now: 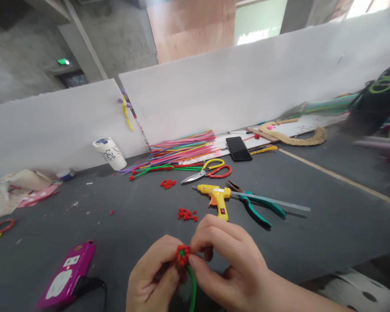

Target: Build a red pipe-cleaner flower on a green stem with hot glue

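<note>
Between my two hands, near the front of the table, is a small red flower (182,255) with a green centre and a green stem (192,288) hanging below it. My left hand (156,275) pinches the flower from its left side. From the right, the thumb and forefinger of my right hand (229,260) close on the flower's edge; whether a separate small piece is between them, I cannot tell. Just beyond the hands lie a pile of red bits (187,214) and a yellow glue gun (216,197) with a clear glue stick in its back.
Scissors (208,171), teal-handled pliers (256,203) and a second red pile (168,184) lie farther back. Behind them are coloured pipe cleaners (182,149), a phone (238,148) and a paper cup (109,154). A magenta power strip (68,275) with a cord sits left.
</note>
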{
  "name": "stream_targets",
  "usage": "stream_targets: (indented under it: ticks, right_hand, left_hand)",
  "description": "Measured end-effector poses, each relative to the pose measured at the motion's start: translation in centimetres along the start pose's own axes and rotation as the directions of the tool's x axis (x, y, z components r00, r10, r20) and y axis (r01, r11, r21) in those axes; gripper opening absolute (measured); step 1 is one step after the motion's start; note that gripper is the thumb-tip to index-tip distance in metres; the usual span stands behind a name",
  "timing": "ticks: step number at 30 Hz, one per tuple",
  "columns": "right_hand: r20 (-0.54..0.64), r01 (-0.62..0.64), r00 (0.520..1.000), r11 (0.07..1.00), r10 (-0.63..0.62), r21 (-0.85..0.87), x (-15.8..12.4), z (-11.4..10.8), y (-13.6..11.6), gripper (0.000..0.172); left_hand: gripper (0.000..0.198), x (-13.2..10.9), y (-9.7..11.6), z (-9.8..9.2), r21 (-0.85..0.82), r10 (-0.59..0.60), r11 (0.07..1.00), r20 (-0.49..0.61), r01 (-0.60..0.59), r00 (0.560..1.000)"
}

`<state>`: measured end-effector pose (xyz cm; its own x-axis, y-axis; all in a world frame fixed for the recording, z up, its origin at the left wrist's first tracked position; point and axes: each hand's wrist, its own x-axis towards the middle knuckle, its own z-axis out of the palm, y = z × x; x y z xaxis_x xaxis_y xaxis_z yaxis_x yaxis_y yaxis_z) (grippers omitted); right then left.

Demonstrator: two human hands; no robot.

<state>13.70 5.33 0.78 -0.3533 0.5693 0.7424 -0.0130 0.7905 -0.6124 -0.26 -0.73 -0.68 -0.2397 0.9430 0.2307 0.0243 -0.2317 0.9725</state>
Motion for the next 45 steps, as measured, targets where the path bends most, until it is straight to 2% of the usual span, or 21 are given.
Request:
stream_targets:
  ticks: [6,11,15,19,23,26,28,30,32,35,38,41,43,45]
  right_hand:
    - [0.007,0.005,1.000,1.000,-0.005,-0.001,0.0,0.0,0.0,0.015]
    - [-0.004,0.007,1.000,1.000,-0.007,-0.005,0.0,-0.2,-0.2,0.015]
    - [-0.032,0.063,0.997,0.997,-0.065,-0.050,-0.1,-0.2,-0.1,0.016]
    - [0.000,0.109,0.994,0.990,-0.110,-0.084,-0.3,-0.1,0.1,0.014]
    - [0.002,0.095,0.995,0.992,-0.096,-0.085,-0.4,-0.1,0.0,0.015]
    - [-0.033,0.045,0.998,0.999,-0.045,-0.016,-0.1,-0.5,0.1,0.018]
    - [0.034,-0.003,0.999,0.999,0.001,0.051,0.3,-0.9,0.5,0.030]
    - [0.178,-0.052,0.983,0.994,0.034,0.093,0.7,-1.2,1.1,0.041]
    - [0.272,-0.069,0.962,0.992,0.037,0.109,1.0,-1.4,1.7,0.033]
    - [0.236,-0.042,0.972,0.994,0.016,0.102,1.2,-1.5,2.2,0.013]
    - [0.144,-0.168,0.979,0.974,0.147,0.152,1.2,-1.7,2.3,0.015]
    - [0.125,-0.382,0.924,0.875,0.361,0.297,1.1,-1.9,2.2,0.027]
    - [0.135,-0.470,0.883,0.842,0.450,0.266,1.0,-1.8,2.3,0.039]
    - [0.155,-0.512,0.857,0.843,0.491,0.163,0.8,-1.5,2.5,0.049]
  left_hand:
    - [0.018,0.0,0.1,0.2,-0.064,-0.054,0.997,-0.038,0.051,0.998]
    - [0.018,0.1,0.1,0.2,-0.082,-0.060,0.995,-0.028,0.058,0.998]
    - [0.016,0.1,0.0,0.1,-0.089,-0.071,0.994,-0.019,0.069,0.997]
    - [0.013,0.1,-0.1,0.2,-0.117,-0.089,0.989,-0.019,0.086,0.996]
    - [0.013,0.0,0.0,0.2,-0.098,-0.061,0.993,-0.019,0.059,0.998]
    - [0.017,0.1,0.0,0.0,-0.036,-0.037,0.999,-0.004,0.037,0.999]
    - [0.020,0.2,0.0,-0.3,-0.009,-0.060,0.998,0.018,0.060,0.998]
    - [0.022,0.2,-0.1,-0.4,-0.023,-0.111,0.993,0.058,0.112,0.992]
    - [0.022,0.3,-0.1,-0.4,-0.048,-0.148,0.987,0.094,0.153,0.985]
    - [0.020,0.3,-0.1,-0.3,-0.055,-0.136,0.988,0.095,0.142,0.986]
    - [0.020,0.5,-0.1,-0.5,-0.041,-0.100,0.994,0.055,0.102,0.993]
    - [0.013,1.0,-0.2,-1.2,-0.038,-0.106,0.994,-0.052,0.104,0.993]
    - [0.011,1.5,-0.2,-1.7,-0.062,-0.137,0.990,-0.170,0.128,0.976]
    - [0.013,2.0,-0.1,-1.9,-0.114,-0.184,0.980,-0.226,0.161,0.957]
